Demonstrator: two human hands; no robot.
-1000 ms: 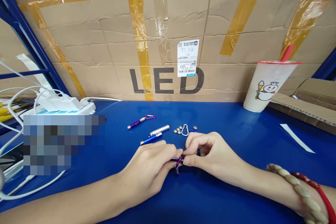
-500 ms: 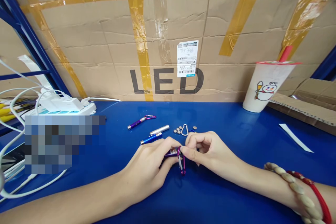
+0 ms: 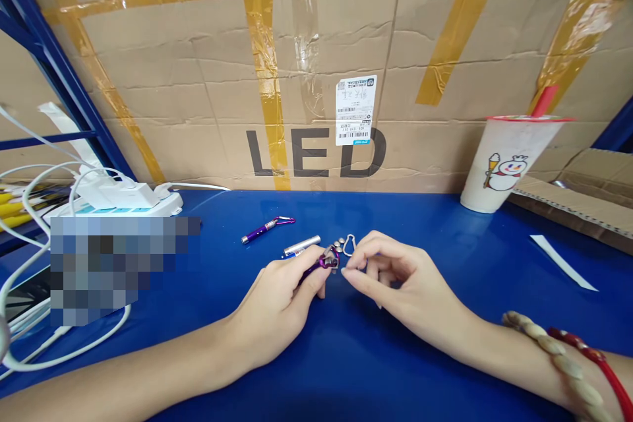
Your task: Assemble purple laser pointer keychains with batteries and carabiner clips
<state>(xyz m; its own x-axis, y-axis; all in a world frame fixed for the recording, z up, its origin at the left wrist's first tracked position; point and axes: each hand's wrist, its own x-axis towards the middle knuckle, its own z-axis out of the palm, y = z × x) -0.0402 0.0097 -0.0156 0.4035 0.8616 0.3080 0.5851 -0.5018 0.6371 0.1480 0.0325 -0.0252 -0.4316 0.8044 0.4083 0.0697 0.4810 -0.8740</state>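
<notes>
My left hand [image 3: 284, 293] is closed around a small purple keychain flashlight [image 3: 326, 264], whose end with the carabiner clip points right. Its fingers cover most of the barrel. Just right of that end is my right hand [image 3: 400, 270], thumb and forefinger brought nearly together in a pinch; anything between the tips is too small to make out. Behind my hands lie a silver tube [image 3: 302, 245], a partly hidden blue flashlight [image 3: 291, 254], a silver carabiner [image 3: 349, 245] and some button cells [image 3: 340, 244]. Another purple flashlight [image 3: 260, 232] with a clip lies farther back.
A big taped cardboard box [image 3: 208, 79] stands along the back of the blue table [image 3: 346, 369]. At right are a drink cup [image 3: 509, 165] with a red straw, a white strip [image 3: 564, 264] and a cardboard tray [image 3: 573, 208]. White cables and a power strip [image 3: 119, 194] crowd the left.
The purple flashlight in my left hand has been raised and turned, its carabiner swinging up from hanging down. My right fingertips have come off the clip end and moved slightly right.
</notes>
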